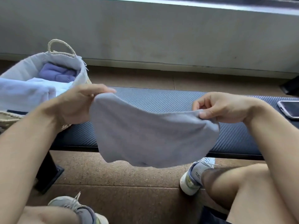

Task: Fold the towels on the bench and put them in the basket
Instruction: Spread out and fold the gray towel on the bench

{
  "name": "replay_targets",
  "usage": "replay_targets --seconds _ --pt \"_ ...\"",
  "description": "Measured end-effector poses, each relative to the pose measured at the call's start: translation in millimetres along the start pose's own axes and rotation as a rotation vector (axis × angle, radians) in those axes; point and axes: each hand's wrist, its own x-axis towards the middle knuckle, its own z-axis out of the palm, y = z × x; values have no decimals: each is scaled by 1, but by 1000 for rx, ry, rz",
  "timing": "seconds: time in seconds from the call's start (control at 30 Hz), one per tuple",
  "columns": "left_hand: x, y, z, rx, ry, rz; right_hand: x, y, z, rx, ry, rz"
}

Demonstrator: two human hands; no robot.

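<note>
Step in hand: folding, at its start. Grey towel (150,135) held up in the air, spread between both hands, hanging over the near edge of the worktop (161,99) and partly over the floor (116,175). Not resting on the worktop. Lower hem sagging in an uneven curve, not yet doubled over.

Left hand (76,105): pinches the top left corner of the towel between thumb and forefinger, other fingers loosely curled behind the cloth. Right hand (221,107): pinches the top right corner between thumb and curled fingers, a small fold of cloth bunched under the thumb.

Basket (24,70) standing at the left end of the worktop, lined with pale cloth, rope handle upright at its far rim. Inside: a folded purple towel (56,72) toward the far side and a folded white towel (24,92) toward the near side. Judged from this: part of the task already done, at least this one towel left. No other loose towel seen on the worktop.

Phone (289,109) lying flat at the right end of the worktop, well apart from the towel.

Next move, as a judgement: bring the two pinched corners together, or lay the towel flat on the bare middle of the worktop, then halve it. Calls for an even top edge and matched corners. Risk: sagging hem folding askew.
</note>
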Motion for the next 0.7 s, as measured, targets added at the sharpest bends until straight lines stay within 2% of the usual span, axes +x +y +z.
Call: replay_targets --seconds 0.1,0.17,0.23,0.33,0.37,0.4,0.5,0.7 --pt "-5 -7 -7 -6 -94 -147 -6 -2 2 98 -66 -34" --pt "-1 -8 -9 29 -47 -167 -3 -4 3 165 -8 -90" --pt "12 -15 -9 79 118 -101 5 0 0 109 240 -105" --pt "34 -27 -16 360 486 107 24 15 -13 -187 770 -22" --pt "40 -30 -20 412 570 150 29 21 -16 -262 896 1" --pt "45 -33 -21 398 615 159 34 26 -19 -300 963 10" --pt "51 -33 -13 236 601 125 50 32 -18 -304 987 -17" --pt "65 -30 -9 9 633 205 73 26 -18 -347 1192 -114"
